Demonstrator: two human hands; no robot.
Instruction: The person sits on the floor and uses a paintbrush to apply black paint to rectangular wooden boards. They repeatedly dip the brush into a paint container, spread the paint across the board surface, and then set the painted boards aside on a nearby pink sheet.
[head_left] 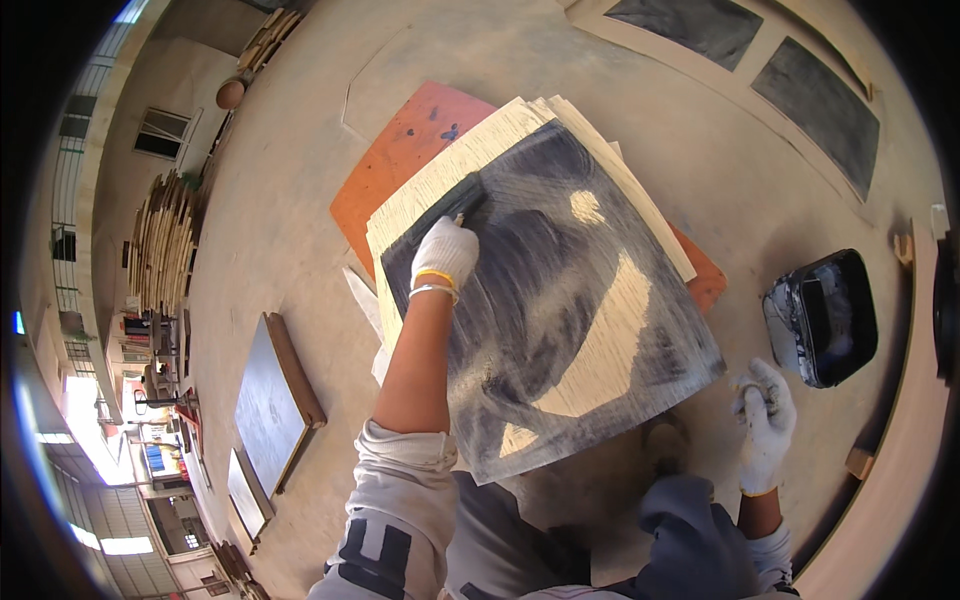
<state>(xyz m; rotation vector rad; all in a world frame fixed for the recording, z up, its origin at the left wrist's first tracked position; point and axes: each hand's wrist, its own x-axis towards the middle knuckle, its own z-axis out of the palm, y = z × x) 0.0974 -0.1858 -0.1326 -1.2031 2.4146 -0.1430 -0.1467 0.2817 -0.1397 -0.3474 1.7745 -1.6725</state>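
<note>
While the white-gloved left hand [447, 252] grips a flat black spreader [464, 197] near the upper-left edge of a black-smeared pale wooden sheet [560, 300], the white-gloved right hand [767, 415] hangs loosely curled off its lower-right corner, contents unclear, near a black rectangular tub [786, 325].

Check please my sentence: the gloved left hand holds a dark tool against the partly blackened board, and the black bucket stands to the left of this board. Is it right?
Not entirely: the head view shows the black bucket to the right of the partly blackened board. The gloved left hand does hold a dark tool against it.
</note>
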